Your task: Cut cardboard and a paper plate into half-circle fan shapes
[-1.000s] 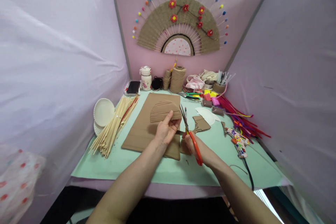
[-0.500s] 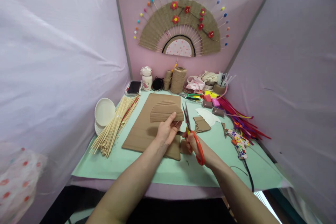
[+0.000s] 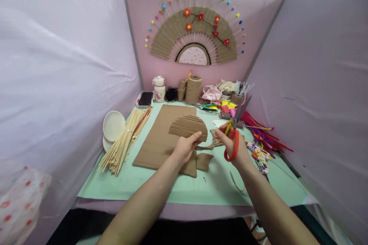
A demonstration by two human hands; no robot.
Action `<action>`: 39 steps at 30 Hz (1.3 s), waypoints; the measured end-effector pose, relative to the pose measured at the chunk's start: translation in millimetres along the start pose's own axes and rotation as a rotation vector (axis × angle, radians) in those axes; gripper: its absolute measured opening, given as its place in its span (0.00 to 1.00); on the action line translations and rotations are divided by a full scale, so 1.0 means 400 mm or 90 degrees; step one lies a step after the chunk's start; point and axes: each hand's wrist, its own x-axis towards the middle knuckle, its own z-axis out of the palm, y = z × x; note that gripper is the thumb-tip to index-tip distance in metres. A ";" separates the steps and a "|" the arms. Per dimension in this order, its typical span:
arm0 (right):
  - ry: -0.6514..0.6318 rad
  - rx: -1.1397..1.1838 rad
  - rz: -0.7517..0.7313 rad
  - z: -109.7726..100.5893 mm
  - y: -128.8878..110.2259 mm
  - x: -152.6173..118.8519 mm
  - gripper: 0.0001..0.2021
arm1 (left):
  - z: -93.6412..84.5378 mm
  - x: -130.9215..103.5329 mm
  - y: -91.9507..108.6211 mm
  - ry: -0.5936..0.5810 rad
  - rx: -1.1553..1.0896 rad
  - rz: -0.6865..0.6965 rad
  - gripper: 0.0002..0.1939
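Between the thumb and fingers of my left hand (image 3: 185, 148) is a half-round piece of corrugated cardboard (image 3: 188, 125), held above a larger flat cardboard sheet (image 3: 155, 145). My right hand (image 3: 230, 143) is closed on scissors (image 3: 235, 145) with red and yellow handles, their blades pointing up and away and slightly blurred. Cardboard offcuts lie near my hands: a small one (image 3: 203, 161) beside the sheet's right edge and another (image 3: 216, 138) farther back, partly hidden by my right hand. A thin curved strip (image 3: 236, 183) is below my right wrist.
Thin wooden sticks (image 3: 126, 138) and white paper plates (image 3: 114, 127) lie on the left. Twine spools (image 3: 193, 90), a white bottle (image 3: 159, 89) and a phone (image 3: 145, 98) line the back. Pipe cleaners (image 3: 264, 132) and a patterned glue gun (image 3: 260, 157) are right. A decorated fan (image 3: 198, 26) hangs behind.
My right hand and the scissors have moved right, away from the cardboard piece. The half-round piece has shifted slightly right and tilted. A thin strip now shows below my right wrist.
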 end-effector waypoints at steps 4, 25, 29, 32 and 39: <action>-0.025 0.010 -0.052 0.001 -0.030 0.027 0.19 | 0.005 -0.010 -0.010 -0.024 0.048 -0.020 0.17; 0.038 0.038 0.038 0.004 0.019 0.042 0.18 | 0.005 0.011 0.015 -0.021 -0.055 0.066 0.19; -0.035 -0.033 0.044 -0.008 0.014 0.016 0.18 | -0.003 0.018 0.032 0.001 -0.052 0.076 0.16; -0.123 -0.195 0.013 -0.040 -0.003 0.004 0.18 | -0.007 0.018 0.041 0.008 -0.027 0.068 0.15; -0.365 -0.468 -0.021 -0.122 -0.061 -0.010 0.25 | 0.003 -0.002 0.044 -0.078 0.080 -0.009 0.16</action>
